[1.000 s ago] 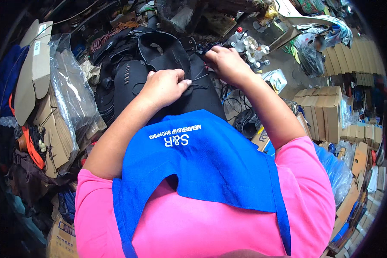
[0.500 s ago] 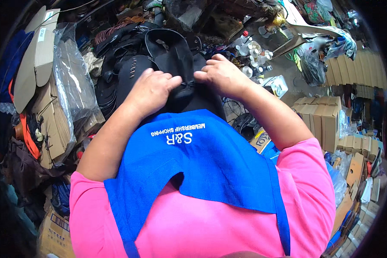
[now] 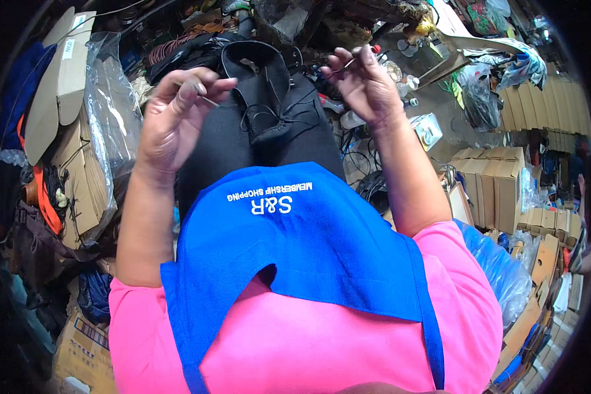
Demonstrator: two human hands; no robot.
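- The left hand [image 3: 171,121] is raised over the lap, fingers bunched together and pinched on a thin needle [image 3: 207,100] whose tip pokes out toward the black shoe upper [image 3: 259,92]. That grip is small and high on the shank — it looks likely to slip or roll if the pull gets hard.
- The right hand [image 3: 368,85] is lifted too, fingertips closed on something slim, seemingly a second needle or the thread end; I cannot tell which.
- The black shoe upper lies on the dark-clothed lap, just past the top edge of the blue apron [image 3: 295,243], between the two hands and touched by neither. Nothing pins it, so a sharp tug on the black thread [image 3: 289,115] could drag it off the lap or tip it sideways.
- The thread runs in loose loops across the upper. Loops like these can, I judge, snag on the curved collar edge or knot on themselves when drawn tight.
- Both hands are near each other with a point exposed — a jerk when the thread gives could bring the needle against the opposite fingers.
- The floor about the lap is crowded: cardboard boxes [image 3: 499,190] at the right, a clear plastic bag [image 3: 111,125] at the left, small bottles [image 3: 410,82] beyond the right hand. A dropped needle would be hard to find there.
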